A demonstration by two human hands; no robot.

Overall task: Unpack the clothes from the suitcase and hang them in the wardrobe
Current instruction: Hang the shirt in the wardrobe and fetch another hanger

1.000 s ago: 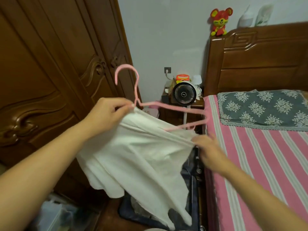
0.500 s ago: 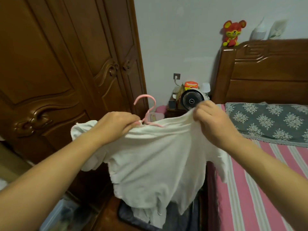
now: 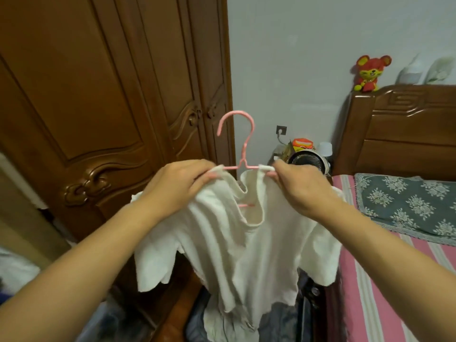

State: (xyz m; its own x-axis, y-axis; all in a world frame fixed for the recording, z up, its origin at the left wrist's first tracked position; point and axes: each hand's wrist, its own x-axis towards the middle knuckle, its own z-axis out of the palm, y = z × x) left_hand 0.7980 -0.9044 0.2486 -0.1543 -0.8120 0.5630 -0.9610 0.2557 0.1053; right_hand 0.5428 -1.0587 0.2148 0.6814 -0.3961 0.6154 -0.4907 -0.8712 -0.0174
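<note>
Head view: our left hand and right hand each pinch a shoulder of the white cotton T-shirt on the pink wire hanger.

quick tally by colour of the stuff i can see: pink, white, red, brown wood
Pink: 2, the hanger and the striped bed sheet
White: 1, the shirt, gripped by the left hand and right hand
Red: 1, the plush toy
Brown wood: 2, the wardrobe and the headboard
Total: 6
</note>
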